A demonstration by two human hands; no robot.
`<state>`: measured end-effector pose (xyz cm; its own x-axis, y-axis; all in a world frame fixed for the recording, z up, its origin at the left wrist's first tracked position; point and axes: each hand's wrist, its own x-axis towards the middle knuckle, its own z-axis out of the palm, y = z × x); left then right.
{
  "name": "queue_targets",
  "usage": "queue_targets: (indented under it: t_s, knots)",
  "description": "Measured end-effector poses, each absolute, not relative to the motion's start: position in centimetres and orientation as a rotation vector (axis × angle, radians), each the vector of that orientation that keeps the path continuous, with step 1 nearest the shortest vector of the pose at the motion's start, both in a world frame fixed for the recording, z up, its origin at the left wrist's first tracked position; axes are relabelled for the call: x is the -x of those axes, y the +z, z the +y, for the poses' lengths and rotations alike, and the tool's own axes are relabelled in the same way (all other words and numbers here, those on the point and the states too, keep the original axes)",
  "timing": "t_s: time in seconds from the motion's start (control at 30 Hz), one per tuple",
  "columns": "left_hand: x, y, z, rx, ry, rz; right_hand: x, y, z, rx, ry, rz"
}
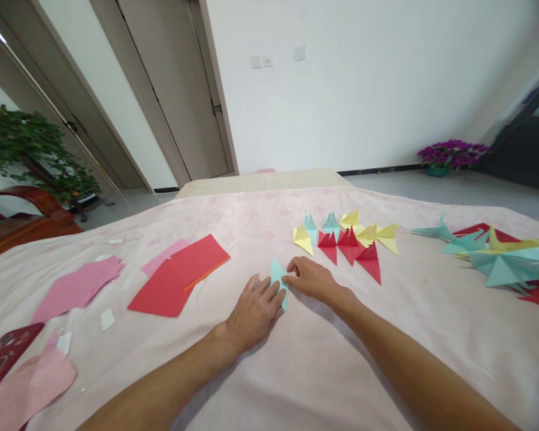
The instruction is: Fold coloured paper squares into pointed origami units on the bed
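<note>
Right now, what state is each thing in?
teal paper: folded, flat, pressed under both hands
left hand: flat on it
right hand: fingertips on its edge
red sheets: unfolded, overlapping
folded pieces: finished, clustered
door: shut

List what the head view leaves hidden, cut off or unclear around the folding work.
- Teal paper piece: its left part lies under the left hand; the folds there are hidden.
- Right hand: fingertips touch the teal piece; the underside contact is out of sight.
- Folded figures at right: cut off by the right frame edge and overlapping.
- Dark red object: cut by the left edge; its pattern is too small to read.
</note>
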<state>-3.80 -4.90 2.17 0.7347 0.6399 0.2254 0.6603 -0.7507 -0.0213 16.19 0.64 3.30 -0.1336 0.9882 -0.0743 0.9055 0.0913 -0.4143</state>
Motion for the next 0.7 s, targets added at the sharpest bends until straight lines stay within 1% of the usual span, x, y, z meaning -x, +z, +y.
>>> queue_targets:
  t_s: [0.13,0.3,0.43,0.7]
  knots:
    - [4.5,2.3,-4.9,2.878,-0.321,-1.009,-15.4,2.8,-0.9,1.884,0.388,-2.144]
    - [5.6,3.2,-2.8,3.085,-0.327,-0.891,-15.1,2.9,-0.8,1.915,0.403,-2.148]
    - [4.5,4.5,0.4,3.017,-0.349,-1.077,-15.1,3.1,-0.9,1.916,0.376,-2.162]
    - [2.0,6.7,5.5,3.067,0.178,-1.095,-14.7,3.1,-2.0,1.928,0.348,-2.144]
